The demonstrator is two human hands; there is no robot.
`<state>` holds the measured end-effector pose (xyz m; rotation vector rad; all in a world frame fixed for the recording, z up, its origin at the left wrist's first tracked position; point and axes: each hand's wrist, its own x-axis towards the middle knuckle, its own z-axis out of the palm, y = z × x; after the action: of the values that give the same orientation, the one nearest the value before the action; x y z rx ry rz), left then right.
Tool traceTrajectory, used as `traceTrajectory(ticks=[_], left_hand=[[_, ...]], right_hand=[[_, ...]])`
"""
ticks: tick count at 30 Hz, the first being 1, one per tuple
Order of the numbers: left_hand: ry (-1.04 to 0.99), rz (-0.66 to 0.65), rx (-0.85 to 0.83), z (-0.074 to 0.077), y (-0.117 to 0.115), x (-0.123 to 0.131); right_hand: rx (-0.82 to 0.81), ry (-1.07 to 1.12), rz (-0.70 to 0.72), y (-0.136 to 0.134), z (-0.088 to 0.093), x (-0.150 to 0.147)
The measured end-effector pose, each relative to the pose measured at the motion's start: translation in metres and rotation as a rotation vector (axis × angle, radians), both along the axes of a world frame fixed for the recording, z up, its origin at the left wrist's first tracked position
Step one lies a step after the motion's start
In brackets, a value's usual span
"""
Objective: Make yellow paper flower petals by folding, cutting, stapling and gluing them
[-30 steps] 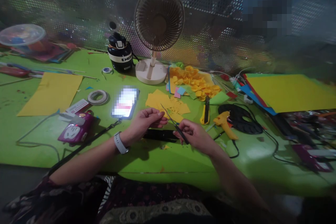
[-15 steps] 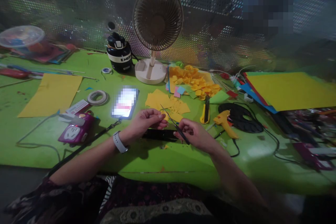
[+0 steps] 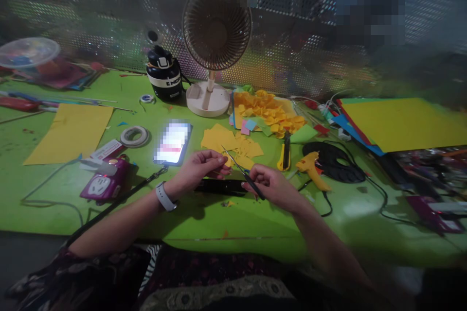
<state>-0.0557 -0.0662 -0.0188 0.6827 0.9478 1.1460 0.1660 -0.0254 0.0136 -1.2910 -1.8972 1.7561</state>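
On the table, we have the phone beyond and left of our left hand, paper pieces just beyond both grips, the fan farther behind, the glue gun right of our right hand.

The table was bright green, and the scissors had dark handles. Cut paper pieces were golden yellow; the curled petals leaned orange. The glue gun was yellow, the cutter yellow and black, the pad black. Purple and white marked the socket block. The bottle was black with a white band, the watch strap pale grey, and a cloth showed black-and-white stripes.
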Motion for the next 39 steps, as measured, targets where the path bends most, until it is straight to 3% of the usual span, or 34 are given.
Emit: traceTrajectory(ticks=[23, 31, 39], left_hand=[[0.010, 0.039, 0.018, -0.004, 0.002, -0.003], [-0.089, 0.098, -0.058, -0.005, 0.007, -0.006], [-0.216, 0.137, -0.091, -0.011, 0.011, -0.009]], right_hand=[[0.007, 0.027, -0.048, -0.001, -0.002, 0.001], [0.103, 0.109, -0.238, 0.022, -0.006, 0.004], [0.221, -0.019, -0.306, 0.043, -0.007, 0.007]])
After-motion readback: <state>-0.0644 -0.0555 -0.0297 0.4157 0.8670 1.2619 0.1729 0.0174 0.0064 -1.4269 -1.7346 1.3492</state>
